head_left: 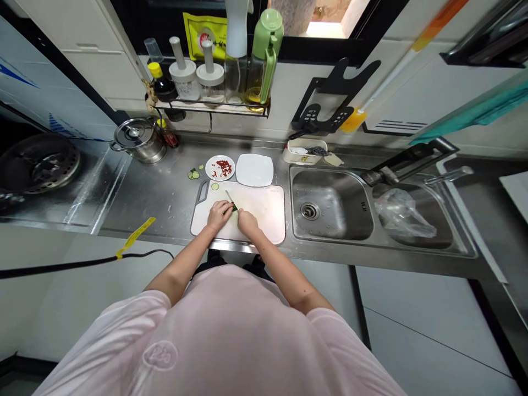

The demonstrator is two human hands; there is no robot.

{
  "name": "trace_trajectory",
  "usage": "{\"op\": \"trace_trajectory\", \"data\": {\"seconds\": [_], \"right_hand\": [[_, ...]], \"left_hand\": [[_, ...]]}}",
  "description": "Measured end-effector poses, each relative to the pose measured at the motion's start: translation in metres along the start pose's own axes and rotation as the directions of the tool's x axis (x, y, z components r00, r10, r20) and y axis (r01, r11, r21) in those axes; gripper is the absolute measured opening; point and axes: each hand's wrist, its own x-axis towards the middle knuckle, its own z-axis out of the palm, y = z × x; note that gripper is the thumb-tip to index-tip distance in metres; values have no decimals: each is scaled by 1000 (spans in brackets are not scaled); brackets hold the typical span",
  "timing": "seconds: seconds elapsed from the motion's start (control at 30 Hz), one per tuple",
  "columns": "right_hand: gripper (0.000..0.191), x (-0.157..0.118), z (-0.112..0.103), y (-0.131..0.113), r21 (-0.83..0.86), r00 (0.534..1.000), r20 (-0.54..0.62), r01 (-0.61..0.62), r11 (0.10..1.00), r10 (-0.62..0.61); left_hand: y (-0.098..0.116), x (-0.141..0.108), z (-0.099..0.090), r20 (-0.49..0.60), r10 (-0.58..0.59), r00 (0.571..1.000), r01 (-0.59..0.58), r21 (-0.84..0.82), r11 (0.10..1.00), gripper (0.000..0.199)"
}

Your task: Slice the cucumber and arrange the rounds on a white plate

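Over a white cutting board [264,212], my right hand [248,224] is closed round the handle of a knife [230,196], whose blade points up and to the left. My left hand [220,215] presses with its fingers on a small green piece of cucumber [235,207] beside the blade. One cucumber slice [215,187] lies near the board's upper left corner. Several more slices [193,174] rest on the steel counter. Behind the board stand a white plate [209,170] with chopped red pieces [223,167] and a bare white square plate [254,169].
A lidded steel pot [142,144] stands at the back left, with a dark wok [37,164] farther left. To the right is a double sink [334,206] with a plastic bag [404,212]. A rack [214,105] holds jars and bottles above the counter.
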Motion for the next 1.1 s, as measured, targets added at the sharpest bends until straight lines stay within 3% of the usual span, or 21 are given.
{"op": "trace_trajectory", "data": {"seconds": [0.33, 0.83, 1.1], "right_hand": [[25, -27, 14, 16, -38, 999, 24, -29, 999, 30], [26, 4, -4, -6, 14, 1000, 7, -12, 1000, 12], [26, -8, 2, 4, -10, 1000, 18, -14, 1000, 15]], "left_hand": [[0, -1, 0, -7, 2, 1000, -2, 1, 1000, 21], [2, 0, -2, 15, -15, 1000, 15, 0, 1000, 22], [3, 0, -2, 7, -8, 1000, 8, 6, 1000, 21]]}}
